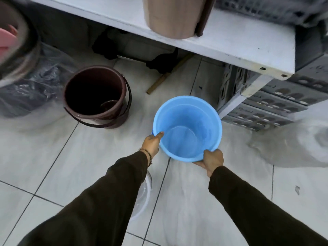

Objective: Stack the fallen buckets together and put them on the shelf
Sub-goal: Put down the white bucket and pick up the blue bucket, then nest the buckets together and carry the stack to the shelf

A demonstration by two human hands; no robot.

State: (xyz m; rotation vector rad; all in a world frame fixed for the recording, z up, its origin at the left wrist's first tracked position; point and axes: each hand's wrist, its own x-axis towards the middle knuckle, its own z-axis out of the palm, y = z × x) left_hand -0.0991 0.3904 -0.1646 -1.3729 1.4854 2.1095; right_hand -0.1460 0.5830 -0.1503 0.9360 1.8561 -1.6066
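I hold a light blue bucket [188, 128] upright above the tiled floor, its mouth facing me; a second blue rim shows nested inside it. My left hand [151, 143] grips its left rim, thumb on the edge. My right hand [212, 159] clasps the near right rim and underside. A dark brown bucket [96, 95] with a handle stands upright on the floor to the left. The white shelf [230, 45] runs across the top, with a beige bucket [174, 16] standing on it.
Grey perforated crates [276, 102] sit under the shelf at right. Plastic-wrapped items [30, 86] lie at left. A wooden stick [165, 77] rests on the floor beneath the shelf. A clear basin [142, 196] shows under my left arm.
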